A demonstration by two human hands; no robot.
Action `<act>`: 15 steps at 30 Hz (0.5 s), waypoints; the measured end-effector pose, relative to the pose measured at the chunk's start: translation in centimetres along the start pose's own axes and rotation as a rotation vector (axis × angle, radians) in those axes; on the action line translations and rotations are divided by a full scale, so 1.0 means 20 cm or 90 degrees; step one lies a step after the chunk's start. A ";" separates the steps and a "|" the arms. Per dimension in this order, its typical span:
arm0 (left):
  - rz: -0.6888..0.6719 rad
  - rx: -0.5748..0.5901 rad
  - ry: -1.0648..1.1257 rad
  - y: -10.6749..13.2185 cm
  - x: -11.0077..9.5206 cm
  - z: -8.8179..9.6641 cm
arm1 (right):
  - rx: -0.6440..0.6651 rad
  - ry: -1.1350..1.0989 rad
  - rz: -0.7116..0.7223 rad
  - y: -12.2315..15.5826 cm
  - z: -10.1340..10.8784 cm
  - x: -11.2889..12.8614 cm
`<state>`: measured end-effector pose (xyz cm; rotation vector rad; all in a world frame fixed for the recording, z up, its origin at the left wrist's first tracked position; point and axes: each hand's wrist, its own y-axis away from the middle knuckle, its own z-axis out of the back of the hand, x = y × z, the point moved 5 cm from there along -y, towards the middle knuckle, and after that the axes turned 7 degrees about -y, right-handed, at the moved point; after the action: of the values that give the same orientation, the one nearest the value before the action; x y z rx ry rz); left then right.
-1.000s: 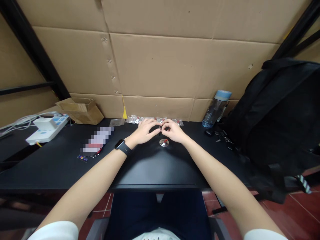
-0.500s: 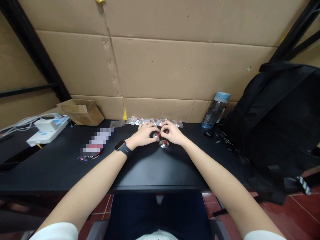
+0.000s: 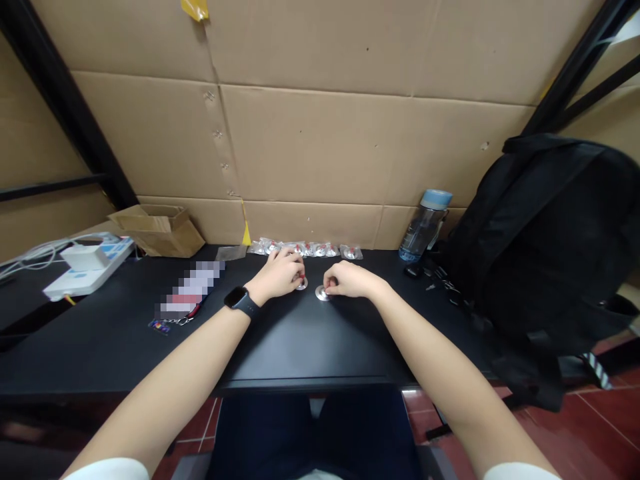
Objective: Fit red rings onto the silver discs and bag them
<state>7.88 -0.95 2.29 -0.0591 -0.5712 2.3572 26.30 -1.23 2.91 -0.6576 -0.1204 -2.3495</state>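
Note:
My left hand [image 3: 280,273] is closed, its fingertips pinching the red part of a small shiny silver disc [image 3: 301,285] that looks like a spinning top. Part of that disc is hidden behind the fingers. To its right, my right hand [image 3: 350,280] pinches the middle of a second silver disc [image 3: 321,294]; the fingers cover its centre. Both discs are at the black table top, a short gap apart. Behind my hands, several similar silver-and-red pieces in clear plastic wrappers [image 3: 320,249] lie in a row along the cardboard wall.
A clear bottle with a blue lid [image 3: 425,223], keys [image 3: 440,280] and a black backpack [image 3: 545,247] are on the right. On the left are an open cardboard box [image 3: 170,233], a white power strip [image 3: 90,270] and a lanyard with a blurred card [image 3: 193,290].
My hands have moved apart. The left has shifted leftward with one disc, and the right has come down onto the nearer disc. The camera view has shifted slightly.

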 end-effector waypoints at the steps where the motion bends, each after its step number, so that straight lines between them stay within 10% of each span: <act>1: -0.008 0.006 -0.021 0.00 -0.01 0.00 | -0.003 -0.002 0.002 0.00 0.00 0.00; 15: 0.036 -0.035 -0.024 0.01 0.00 -0.01 | -0.074 0.078 -0.001 -0.02 -0.04 -0.02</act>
<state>7.85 -0.96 1.98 -0.0564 -0.6603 2.4014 25.92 -0.99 2.05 -0.5659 0.0708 -2.4058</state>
